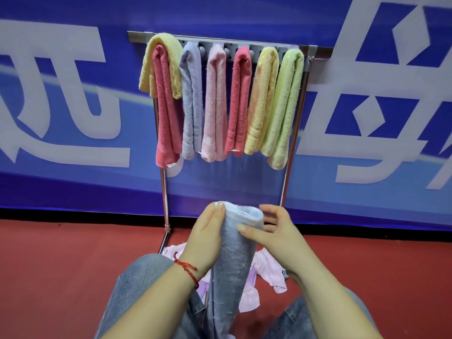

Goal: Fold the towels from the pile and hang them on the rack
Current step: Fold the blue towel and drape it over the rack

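I hold a folded lavender-blue towel upright in front of me, below the rack. My left hand grips its top left edge, thumb on the fold. My right hand holds the top right side, thumb across the front and fingers behind. The metal rack stands against the wall and carries several folded towels: yellow over red, lavender, pink, red, yellow and green. A pink towel from the pile lies on the floor behind the held towel.
A blue banner with white characters covers the wall behind the rack. The floor is red. My knees in jeans frame the bottom of the view. The rack's legs reach the floor.
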Motion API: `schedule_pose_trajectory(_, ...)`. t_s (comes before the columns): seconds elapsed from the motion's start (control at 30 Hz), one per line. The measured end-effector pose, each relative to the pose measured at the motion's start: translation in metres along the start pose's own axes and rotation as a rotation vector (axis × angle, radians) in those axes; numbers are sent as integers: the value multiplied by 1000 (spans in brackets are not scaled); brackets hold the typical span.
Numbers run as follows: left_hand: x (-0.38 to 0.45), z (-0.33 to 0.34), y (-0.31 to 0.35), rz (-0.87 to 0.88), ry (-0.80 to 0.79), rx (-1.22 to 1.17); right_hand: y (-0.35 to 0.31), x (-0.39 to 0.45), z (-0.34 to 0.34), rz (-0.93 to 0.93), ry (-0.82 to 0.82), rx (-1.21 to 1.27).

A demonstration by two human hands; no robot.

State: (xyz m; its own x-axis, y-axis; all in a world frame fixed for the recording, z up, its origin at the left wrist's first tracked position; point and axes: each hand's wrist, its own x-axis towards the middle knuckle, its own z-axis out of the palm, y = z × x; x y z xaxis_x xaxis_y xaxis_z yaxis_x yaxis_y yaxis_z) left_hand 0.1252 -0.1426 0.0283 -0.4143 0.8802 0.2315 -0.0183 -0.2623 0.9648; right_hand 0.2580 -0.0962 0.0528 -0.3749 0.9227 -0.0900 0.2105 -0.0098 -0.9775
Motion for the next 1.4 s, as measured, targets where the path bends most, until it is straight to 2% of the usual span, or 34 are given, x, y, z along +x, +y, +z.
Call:
schedule_pose_trajectory(0.1, 0, 0, 4, 27, -33, 47, 0, -3, 3, -43, -147, 151)
schedule_pose_trajectory(0.27, 5, -8, 15, 129, -71, 268, -7, -3, -1, -212, -37, 180)
schedule_pose_trajectory(0.33, 10, -13, 21, 122, -104, 276, -12, -4, -3, -259, -33, 200)
schedule_pose_trajectory(0.73, 25, -16, 38, -133, -291, -165, -46, -3, -22, -366, -84, 149)
schedule_pose_trajectory(0.9, 22, -13, 36, -261, -490, -45, -53, 0, -26, -405, -49, 101)
schedule_pose_trajectory(1.0, 19, -10, 34, -261, -516, 53, -57, 3, -29, -418, -4, 119)
schedule_pose_trajectory(1.13, 17, -6, 35, -243, -453, -10, -57, 11, -30, -323, 103, 205)
schedule_pose_trajectory(1.23, 18, -2, 40, -269, -484, -36, -45, 20, -29, -99, 116, 229)
schedule_pose_trajectory(1.33, 21, 1, 49, -284, -463, -77, -30, 17, -23, 187, -128, 400)
schedule_pose_trajectory(1.4, 25, 1, 55, -279, -385, -83, -22, 10, -18, 211, -309, 510)
